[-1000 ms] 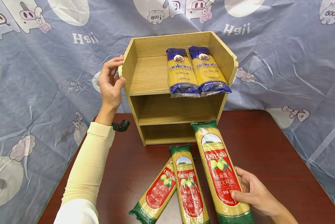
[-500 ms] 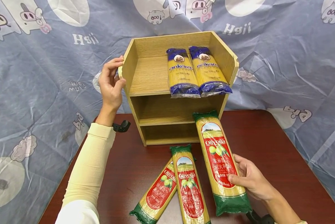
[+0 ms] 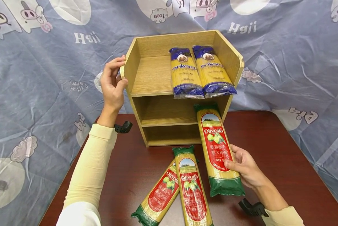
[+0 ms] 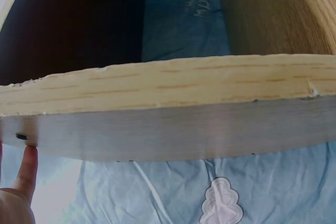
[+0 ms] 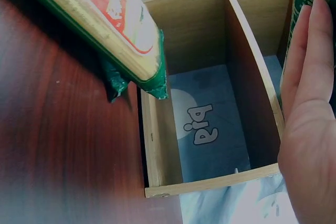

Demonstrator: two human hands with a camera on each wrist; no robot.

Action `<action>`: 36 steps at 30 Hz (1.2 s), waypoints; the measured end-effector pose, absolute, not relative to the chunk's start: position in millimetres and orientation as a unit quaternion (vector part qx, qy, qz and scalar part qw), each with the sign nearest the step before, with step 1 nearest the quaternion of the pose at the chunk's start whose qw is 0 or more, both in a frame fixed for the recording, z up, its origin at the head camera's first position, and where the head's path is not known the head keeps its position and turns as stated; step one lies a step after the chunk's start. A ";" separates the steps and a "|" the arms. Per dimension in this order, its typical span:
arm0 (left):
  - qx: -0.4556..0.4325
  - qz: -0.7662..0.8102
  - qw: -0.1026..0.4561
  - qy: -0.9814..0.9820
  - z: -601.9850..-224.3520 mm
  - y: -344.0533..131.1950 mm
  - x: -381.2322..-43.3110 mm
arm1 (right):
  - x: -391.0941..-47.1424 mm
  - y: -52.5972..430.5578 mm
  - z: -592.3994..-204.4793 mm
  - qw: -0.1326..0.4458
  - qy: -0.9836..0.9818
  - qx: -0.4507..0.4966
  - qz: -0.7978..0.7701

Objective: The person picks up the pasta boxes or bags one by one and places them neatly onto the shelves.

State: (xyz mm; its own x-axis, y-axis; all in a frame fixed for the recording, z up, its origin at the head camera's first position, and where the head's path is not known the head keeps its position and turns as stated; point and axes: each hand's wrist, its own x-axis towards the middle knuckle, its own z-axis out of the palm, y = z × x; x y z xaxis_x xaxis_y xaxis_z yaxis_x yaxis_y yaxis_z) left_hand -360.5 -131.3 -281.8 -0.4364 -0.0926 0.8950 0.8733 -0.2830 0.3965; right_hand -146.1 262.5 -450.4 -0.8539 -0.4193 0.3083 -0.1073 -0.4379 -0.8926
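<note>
My right hand (image 3: 248, 168) grips a pack of spaghetti (image 3: 217, 150) by its lower right side, thumb on the front. The pack is raised and tilted, its green top end before the middle opening of a wooden shelf (image 3: 171, 124). In the right wrist view, fingers (image 5: 315, 51) lie along the held pack's back. My left hand (image 3: 112, 83) touches the shelf's left side panel from outside, and the left wrist view shows a fingertip (image 4: 31, 153) against that panel. Two like packs lie below on the table, one spaghetti pack (image 3: 193, 188) overlapping the other spaghetti pack (image 3: 160, 196).
Two blue-ended pasta packs, a left pasta pack (image 3: 186, 73) and a right pasta pack (image 3: 214, 72), lie side by side on the top shelf's right half. The shelf stands on a dark red table (image 3: 259, 138). A printed cloth (image 3: 44, 78) hangs behind and around.
My right hand has carried its spaghetti pack upward and slightly left, towards the shelf's middle level. The left hand keeps its place on the side panel. The other packs stay put.
</note>
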 end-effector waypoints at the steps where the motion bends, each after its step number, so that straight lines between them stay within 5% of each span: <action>1: -0.402 -0.692 0.349 -0.488 -281.3 -131.2 -360.5 | -148.2 262.4 -449.6 0.101 0.512 -0.256 -0.814; 23: -0.411 -0.677 0.354 -0.497 -282.0 -132.6 -358.8 | -195.1 257.7 -440.2 0.107 0.467 -0.218 -0.850; 36: -0.407 -0.687 0.352 -0.488 -282.1 -131.4 -360.1 | -176.6 259.3 -437.1 0.112 0.436 -0.230 -0.863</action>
